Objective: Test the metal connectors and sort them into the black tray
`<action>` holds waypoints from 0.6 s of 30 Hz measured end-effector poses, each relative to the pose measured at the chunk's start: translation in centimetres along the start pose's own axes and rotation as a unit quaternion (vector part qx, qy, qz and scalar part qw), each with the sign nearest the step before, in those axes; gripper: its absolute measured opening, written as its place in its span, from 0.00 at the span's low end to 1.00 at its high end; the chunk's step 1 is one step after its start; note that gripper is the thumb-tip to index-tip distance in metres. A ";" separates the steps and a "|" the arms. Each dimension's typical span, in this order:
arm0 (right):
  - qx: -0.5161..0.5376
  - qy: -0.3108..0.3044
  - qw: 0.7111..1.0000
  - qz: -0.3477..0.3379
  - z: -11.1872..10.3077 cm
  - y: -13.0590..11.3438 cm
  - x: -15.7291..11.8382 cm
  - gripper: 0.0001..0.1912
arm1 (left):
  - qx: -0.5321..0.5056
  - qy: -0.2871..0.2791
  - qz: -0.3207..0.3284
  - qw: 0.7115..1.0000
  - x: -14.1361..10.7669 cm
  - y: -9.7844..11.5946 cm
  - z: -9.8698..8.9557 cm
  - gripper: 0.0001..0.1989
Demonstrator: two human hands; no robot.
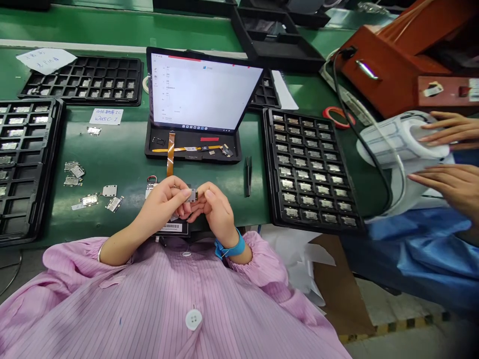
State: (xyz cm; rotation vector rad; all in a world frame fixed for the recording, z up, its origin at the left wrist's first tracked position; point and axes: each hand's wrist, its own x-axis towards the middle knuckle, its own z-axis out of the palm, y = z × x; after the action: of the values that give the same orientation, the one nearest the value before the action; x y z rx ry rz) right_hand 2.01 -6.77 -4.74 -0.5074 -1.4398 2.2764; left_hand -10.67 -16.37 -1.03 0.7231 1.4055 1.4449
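Note:
Between both hands is a small silver circuit module, close to the bench's front edge. My left hand pinches its left side with thumb and fingers. My right hand, with a blue wrist strap, has its fingers closed at the module's right edge. Below them lies a dark flat part with a barcode label, partly covered by the hands. An orange flex cable runs from under my left hand up to a lit screen propped in a black holder. Black tweezers lie to the right.
Loose modules are scattered at left. Black compartment trays stand left, back left and right, holding modules. At far right, a co-worker's hands touch a white label roll. A red tape roll sits near cables.

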 end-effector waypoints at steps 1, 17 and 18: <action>-0.006 0.006 1.000 -0.003 0.1 0.0 0.0 0.17 | 0.004 -0.001 0.001 1.000 0.0 -0.1 0.0 0.14; -0.168 0.188 0.967 -0.039 -1.2 -1.5 0.8 0.15 | 0.587 0.098 0.271 0.757 -1.7 -2.2 -1.0 0.12; -0.174 0.182 0.967 -0.028 -1.2 -1.5 0.8 0.15 | 0.594 0.096 0.273 0.751 -1.7 -2.5 -1.1 0.13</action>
State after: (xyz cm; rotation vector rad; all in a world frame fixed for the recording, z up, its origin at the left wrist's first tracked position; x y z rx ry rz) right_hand 2.08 -4.86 -3.89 -0.9226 -1.6337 1.7696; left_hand -10.42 -18.68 -3.26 1.9496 2.4049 0.8390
